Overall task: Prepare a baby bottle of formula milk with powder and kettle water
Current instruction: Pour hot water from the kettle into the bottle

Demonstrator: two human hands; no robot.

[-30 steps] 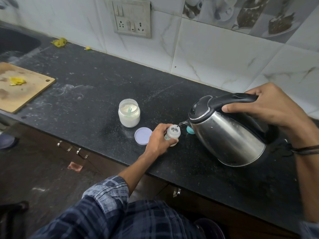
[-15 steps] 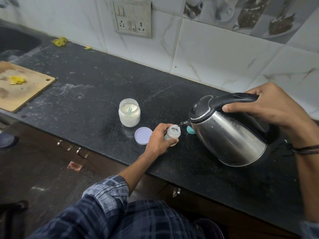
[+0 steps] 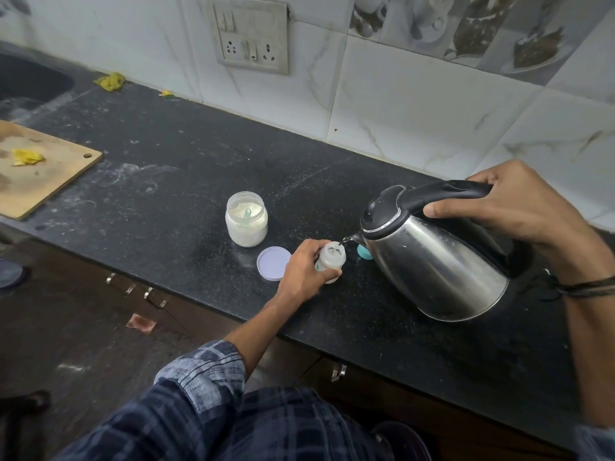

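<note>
— Where's the baby bottle (image 3: 330, 261)?
— On the counter (image 3: 186, 181), beside the powder jar's lid (image 3: 271, 263), left hand (image 3: 304, 272) wrapped round it.
— The kettle (image 3: 432, 257)?
— Tilted, right hand (image 3: 509, 207) gripping its handle, water running from the spout into the bottle.

My kettle (image 3: 436, 261) is shiny steel with a black handle; the jar lid (image 3: 273, 263) pale lilac, my sleeve (image 3: 199, 371) blue plaid, the speckled counter (image 3: 186, 174) black.

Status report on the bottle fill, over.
Left hand grips baby bottle upright. Right hand holds kettle tilted, spout at bottle mouth, water running in. Open powder jar, its lid and a teal cap sit close by; none blocks the pour.
</note>
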